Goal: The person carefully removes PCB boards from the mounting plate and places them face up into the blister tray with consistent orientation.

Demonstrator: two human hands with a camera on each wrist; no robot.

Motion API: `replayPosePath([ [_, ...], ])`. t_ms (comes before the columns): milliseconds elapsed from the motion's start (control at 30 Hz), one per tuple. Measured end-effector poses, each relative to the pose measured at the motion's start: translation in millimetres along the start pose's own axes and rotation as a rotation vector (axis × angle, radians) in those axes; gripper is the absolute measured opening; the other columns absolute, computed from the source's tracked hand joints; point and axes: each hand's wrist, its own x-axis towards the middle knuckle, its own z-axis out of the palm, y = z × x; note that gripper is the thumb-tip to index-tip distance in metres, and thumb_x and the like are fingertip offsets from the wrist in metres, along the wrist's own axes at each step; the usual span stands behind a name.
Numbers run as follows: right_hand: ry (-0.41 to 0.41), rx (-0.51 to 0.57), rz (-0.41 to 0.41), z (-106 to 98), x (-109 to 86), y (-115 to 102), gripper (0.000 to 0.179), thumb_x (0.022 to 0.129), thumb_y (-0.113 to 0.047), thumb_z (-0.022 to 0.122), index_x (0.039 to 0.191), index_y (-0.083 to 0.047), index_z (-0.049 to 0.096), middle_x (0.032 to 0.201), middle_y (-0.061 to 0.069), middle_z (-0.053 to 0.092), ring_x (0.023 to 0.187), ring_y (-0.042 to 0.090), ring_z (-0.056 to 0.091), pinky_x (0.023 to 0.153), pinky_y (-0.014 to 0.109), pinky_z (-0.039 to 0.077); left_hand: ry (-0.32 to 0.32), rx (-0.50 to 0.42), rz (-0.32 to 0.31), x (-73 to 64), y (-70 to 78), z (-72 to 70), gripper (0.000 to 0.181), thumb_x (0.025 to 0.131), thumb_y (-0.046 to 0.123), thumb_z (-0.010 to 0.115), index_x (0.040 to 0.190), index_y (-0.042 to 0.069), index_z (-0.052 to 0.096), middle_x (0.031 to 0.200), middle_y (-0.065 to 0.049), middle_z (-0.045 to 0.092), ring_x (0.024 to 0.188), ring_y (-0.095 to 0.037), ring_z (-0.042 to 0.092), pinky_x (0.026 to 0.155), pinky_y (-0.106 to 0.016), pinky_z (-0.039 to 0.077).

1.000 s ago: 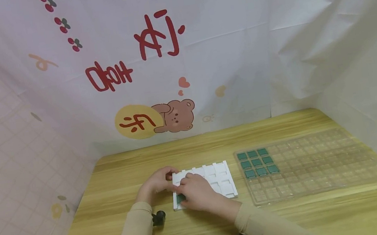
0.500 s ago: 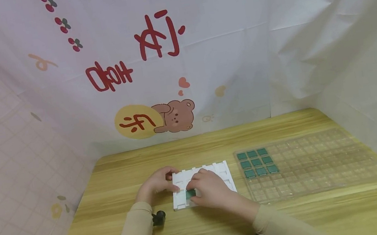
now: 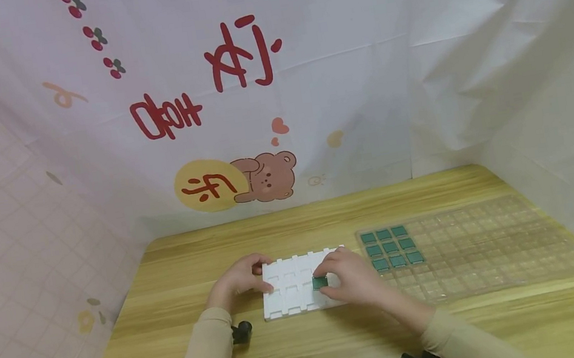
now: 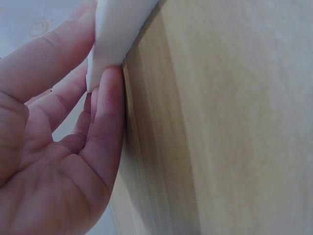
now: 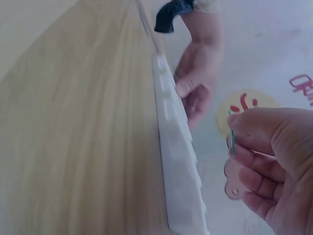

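A white tray [image 3: 290,302] with rows of shallow square pockets lies on the table in the head view. My left hand [image 3: 239,280] grips its left edge, thumb on top; the left wrist view shows fingers [image 4: 110,93] against the side of the tray [image 4: 120,29]. Between right thumb and fingers, my right hand [image 3: 353,278] pinches a small square green circuit board [image 3: 320,283] over the right half of the tray. Seen edge-on in the right wrist view, the green board [image 5: 233,137] is held apart from the tray [image 5: 178,166].
To the right lies a large clear plastic tray [image 3: 490,254] with many small pockets. Several green boards [image 3: 390,247] fill its back left corner. A white cloth [image 3: 349,72] with printed figures hangs behind the wooden table [image 3: 311,353].
My right hand has lifted the green board from near the white tray's front left pocket and carried it right across the tray. The left hand has stayed at the left edge.
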Motion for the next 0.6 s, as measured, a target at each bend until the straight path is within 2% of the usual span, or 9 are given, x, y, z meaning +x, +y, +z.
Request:
replayPosePath([
  [100,0.001,0.024,0.017,-12,-7.4,6,0.021,0.079,-0.017,0.082,0.098,-0.014,0.076,0.097,-0.005,0.069,0.095,0.019,0.059,0.082,0.037,0.049,0.001,0.004,0.004,-0.3,-0.3,-0.2,0.060,0.066,0.005,0.091,0.120,0.007,0.064,0.110,-0.005,0.058,0.102,-0.023,0.051,0.094,-0.042,0.042],
  [233,0.008,0.046,0.043,-25,-15.5,15,0.022,0.079,-0.014,0.082,0.100,-0.012,0.075,0.097,-0.005,0.068,0.095,0.020,0.060,0.089,0.042,0.049,0.002,0.009,0.008,-0.3,-1.0,-0.2,0.059,0.067,0.005,0.091,0.120,0.007,0.064,0.110,-0.004,0.058,0.102,-0.023,0.050,0.094,-0.042,0.042],
  [433,0.007,0.083,0.104,-38,-25.3,29,0.023,0.079,-0.012,0.083,0.101,-0.013,0.075,0.098,-0.007,0.068,0.097,0.020,0.058,0.089,0.042,0.048,0.006,0.008,0.010,-0.8,-0.8,-0.1,0.060,0.067,0.005,0.091,0.120,0.007,0.064,0.110,-0.004,0.059,0.102,-0.022,0.051,0.094,-0.041,0.042],
  [600,0.024,0.093,0.066,-46,-33.8,42,0.024,0.079,-0.008,0.081,0.102,-0.011,0.075,0.098,-0.005,0.068,0.096,0.020,0.058,0.088,0.043,0.047,0.005,-0.002,0.011,-1.0,0.1,0.1,0.059,0.067,0.006,0.091,0.120,0.007,0.064,0.111,-0.005,0.059,0.103,-0.023,0.051,0.094,-0.042,0.042],
])
